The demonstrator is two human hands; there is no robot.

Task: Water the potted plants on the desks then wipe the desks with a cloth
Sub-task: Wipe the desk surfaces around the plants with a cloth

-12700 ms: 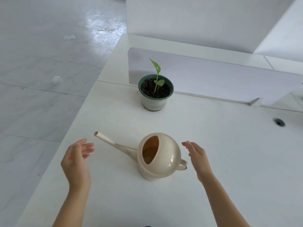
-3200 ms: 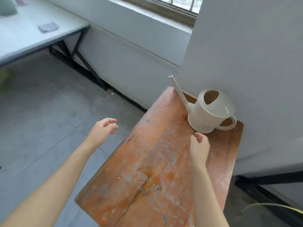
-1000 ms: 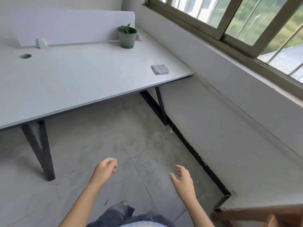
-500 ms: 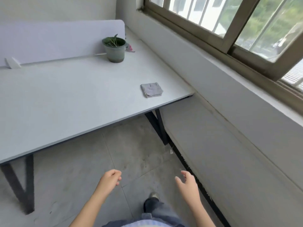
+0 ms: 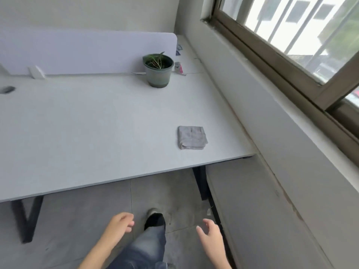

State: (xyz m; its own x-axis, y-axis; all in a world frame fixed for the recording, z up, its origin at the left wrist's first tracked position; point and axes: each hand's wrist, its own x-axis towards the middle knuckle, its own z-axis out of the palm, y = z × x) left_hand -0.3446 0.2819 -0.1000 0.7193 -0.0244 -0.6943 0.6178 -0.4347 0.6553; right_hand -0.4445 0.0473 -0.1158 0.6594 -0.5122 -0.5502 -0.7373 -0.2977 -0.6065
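Fingers (image 5: 130,220) of the left hand (image 5: 118,228) are loosely curled and those of the right hand (image 5: 210,232) spread, nothing being held, above the grey tiled floor (image 5: 77,220). A folded grey cloth (image 5: 192,137) is laid flat near the white table (image 5: 87,123)'s front right corner, within easy reach. A green potted plant (image 5: 158,69) is kept against the white divider panel (image 5: 87,51), leaving broad bare surface for wiping.
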